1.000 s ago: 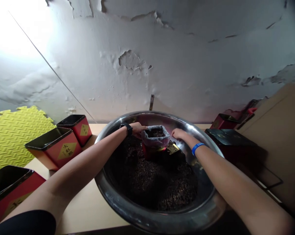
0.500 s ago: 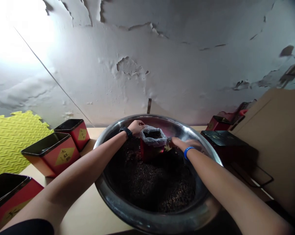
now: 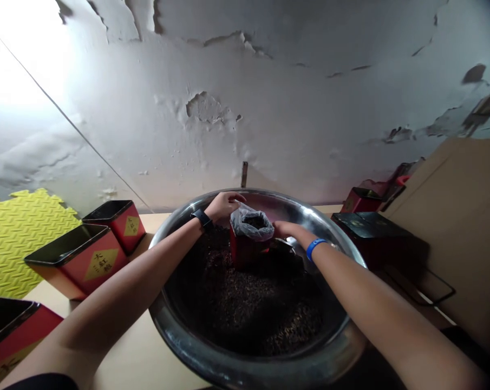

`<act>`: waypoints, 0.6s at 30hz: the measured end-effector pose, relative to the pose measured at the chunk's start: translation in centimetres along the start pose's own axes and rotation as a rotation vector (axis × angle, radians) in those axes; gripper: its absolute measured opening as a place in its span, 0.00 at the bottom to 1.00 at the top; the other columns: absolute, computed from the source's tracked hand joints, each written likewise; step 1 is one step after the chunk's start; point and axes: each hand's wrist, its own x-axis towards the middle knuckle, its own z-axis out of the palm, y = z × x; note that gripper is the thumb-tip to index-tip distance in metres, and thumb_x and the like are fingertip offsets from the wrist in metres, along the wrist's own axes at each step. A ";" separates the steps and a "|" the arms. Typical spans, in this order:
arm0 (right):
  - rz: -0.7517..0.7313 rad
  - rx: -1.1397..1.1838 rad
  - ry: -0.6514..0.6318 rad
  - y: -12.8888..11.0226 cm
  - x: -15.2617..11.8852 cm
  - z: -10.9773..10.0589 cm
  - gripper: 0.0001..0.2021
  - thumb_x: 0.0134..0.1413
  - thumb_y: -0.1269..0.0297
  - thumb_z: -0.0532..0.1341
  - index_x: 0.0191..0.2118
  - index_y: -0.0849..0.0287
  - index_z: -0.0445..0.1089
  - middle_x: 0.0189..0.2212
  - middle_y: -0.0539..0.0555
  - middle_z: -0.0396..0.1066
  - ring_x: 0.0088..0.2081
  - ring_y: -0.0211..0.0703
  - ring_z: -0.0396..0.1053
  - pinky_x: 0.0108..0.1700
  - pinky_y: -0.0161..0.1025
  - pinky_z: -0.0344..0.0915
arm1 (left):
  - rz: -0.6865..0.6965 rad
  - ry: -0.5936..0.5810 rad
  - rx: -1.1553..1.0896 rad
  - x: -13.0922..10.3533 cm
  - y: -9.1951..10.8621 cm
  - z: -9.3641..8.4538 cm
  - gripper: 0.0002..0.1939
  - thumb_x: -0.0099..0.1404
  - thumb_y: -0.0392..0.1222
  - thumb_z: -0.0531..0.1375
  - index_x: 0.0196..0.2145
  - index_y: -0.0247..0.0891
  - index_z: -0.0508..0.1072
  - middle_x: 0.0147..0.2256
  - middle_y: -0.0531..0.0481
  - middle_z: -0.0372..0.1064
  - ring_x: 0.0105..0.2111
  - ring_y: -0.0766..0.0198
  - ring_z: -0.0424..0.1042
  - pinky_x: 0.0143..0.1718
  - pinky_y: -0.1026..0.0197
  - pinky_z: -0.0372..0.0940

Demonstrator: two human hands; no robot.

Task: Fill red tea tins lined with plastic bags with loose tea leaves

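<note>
A red tea tin stands in a wide steel basin, upright on dark loose tea leaves. A clear plastic bag lines the tin, its mouth folded outward over the rim, with dark tea inside. At the bag's far left edge my left hand is closed, pinching a raised piece of the plastic. My right hand is against the bag's right edge with its fingers curled in; their tips are partly hidden.
Red tins with yellow labels, including an open tin, stand left of the basin. On the right are a dark-lidded box, another red tin and a large cardboard sheet. Behind is a peeling wall.
My left hand has risen slightly, drawing the bag's left edge up. My right hand has come in to the bag's right edge. The view has shifted slightly.
</note>
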 end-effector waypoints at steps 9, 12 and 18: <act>0.170 0.293 -0.124 -2.6 -1.6 -2.2 0.09 0.49 0.60 0.56 0.28 0.63 0.62 0.21 0.51 0.65 0.24 0.33 0.65 0.31 0.34 0.65 | -0.387 -0.160 -0.010 -0.4 -0.7 -0.9 0.27 0.46 0.43 0.62 0.45 0.33 0.64 0.32 0.44 0.69 0.25 0.66 0.68 0.23 0.67 0.62; 0.194 0.267 -0.074 -3.6 -2.4 -3.0 0.07 0.44 0.66 0.60 0.24 0.63 0.61 0.16 0.48 0.60 0.19 0.31 0.60 0.27 0.32 0.63 | -0.413 -0.383 -0.121 -0.7 -0.1 -0.6 0.15 0.49 0.40 0.59 0.36 0.32 0.67 0.23 0.49 0.67 0.21 0.67 0.67 0.21 0.67 0.62; 0.181 0.133 0.220 -5.0 -2.1 -2.8 0.07 0.41 0.67 0.61 0.29 0.61 0.63 0.10 0.45 0.56 0.13 0.31 0.55 0.17 0.30 0.52 | -0.328 -0.093 0.063 -0.5 0.2 -0.8 0.19 0.49 0.35 0.55 0.41 0.32 0.67 0.18 0.53 0.65 0.16 0.70 0.63 0.17 0.71 0.57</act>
